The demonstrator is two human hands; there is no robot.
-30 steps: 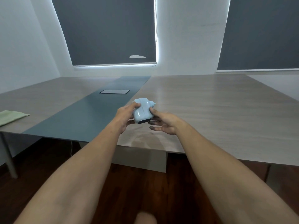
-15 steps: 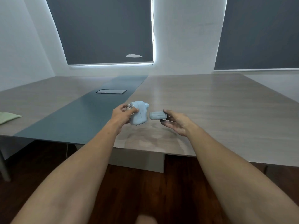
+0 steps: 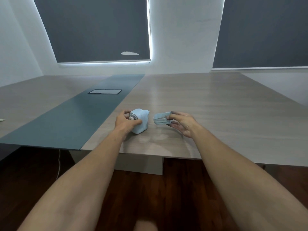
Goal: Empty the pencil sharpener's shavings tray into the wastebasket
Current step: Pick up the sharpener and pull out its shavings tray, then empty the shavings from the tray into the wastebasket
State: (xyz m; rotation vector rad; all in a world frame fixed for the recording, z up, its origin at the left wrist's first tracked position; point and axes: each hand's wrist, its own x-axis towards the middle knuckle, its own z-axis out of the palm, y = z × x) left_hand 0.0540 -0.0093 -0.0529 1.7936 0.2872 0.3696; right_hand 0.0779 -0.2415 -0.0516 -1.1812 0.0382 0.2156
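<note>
A pale blue pencil sharpener [image 3: 140,120] stands on the wooden table [image 3: 208,110] near its front edge, and my left hand [image 3: 125,123] grips it from the left side. Just to its right, a small translucent shavings tray [image 3: 161,118] is out of the sharpener and held level above the table in my right hand [image 3: 182,123], pinched between thumb and fingers. A short gap separates tray and sharpener. No wastebasket is in view.
A dark blue-grey strip [image 3: 71,117] runs down the table's left part, with a flush cable hatch [image 3: 105,91] in it. A green cloth's corner [image 3: 2,120] shows at the far left edge. Dark wooden floor [image 3: 150,197] lies below, and a white cable [image 3: 59,164] hangs under the table.
The tray has come out of the sharpener and my right hand has drawn it to the right. My left hand has lowered the sharpener onto the table.
</note>
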